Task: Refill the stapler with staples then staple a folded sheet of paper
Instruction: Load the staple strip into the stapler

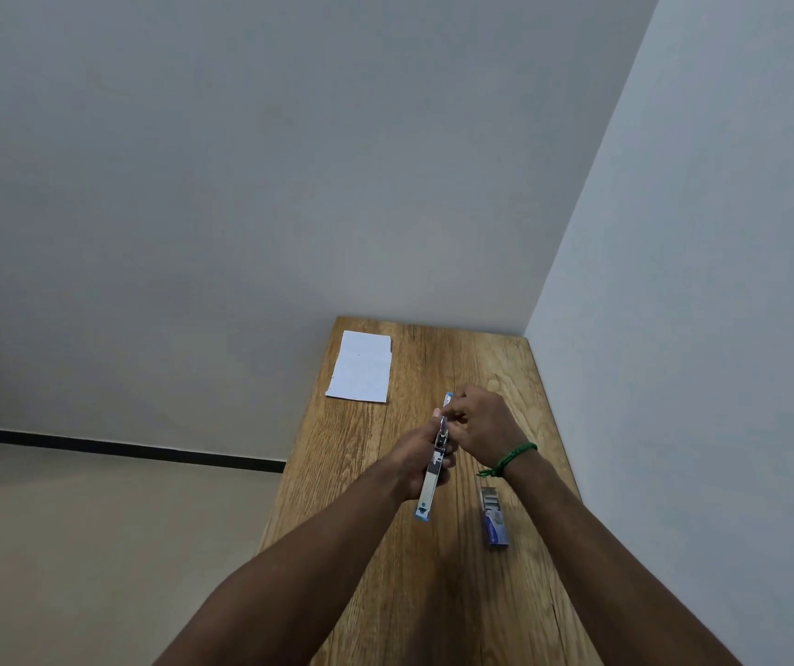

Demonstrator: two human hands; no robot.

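Observation:
A blue and silver stapler [432, 478] is held above the wooden table [433, 593], opened out long with its metal channel showing. My left hand [415, 461] grips its middle from the left. My right hand [484, 430], with a green band at the wrist, pinches at the stapler's far upper part; whether it holds staples is hidden by the fingers. A small open box of staples [493, 519] lies on the table to the right, below my right wrist. A folded white sheet of paper [361, 367] lies at the far left corner of the table.
The narrow table stands in a corner, with a wall [698, 281] along its right side and another behind it. Its left edge drops to a beige floor [97, 545] with a dark skirting line.

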